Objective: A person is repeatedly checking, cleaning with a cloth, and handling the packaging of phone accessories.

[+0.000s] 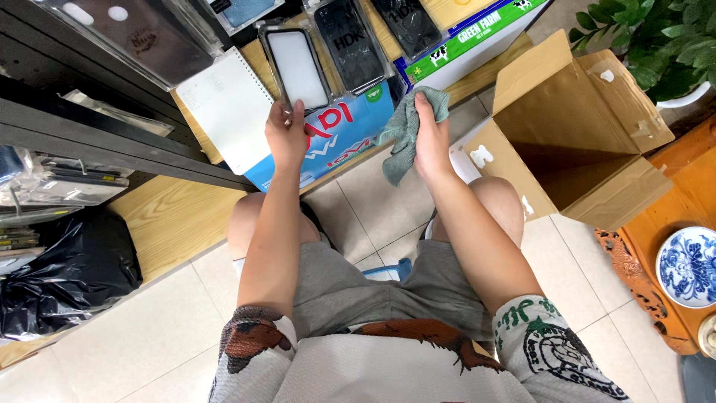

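Holding a phone case [297,69] at its lower edge with the left hand [286,134] while the right hand [431,138] grips a green cloth [405,128].

The left fingers pinch only the case's bottom rim, so the case stands up over a blue box [347,130] with little support; a slip there would likely drop it onto the box or the tiled floor [373,201]. The right hand is closed around the cloth, which hangs loose just right of the case, apart from it. An open carton [574,134] sits well to the right; a dangling cloth corner could snag nearby packaged cases [349,43].
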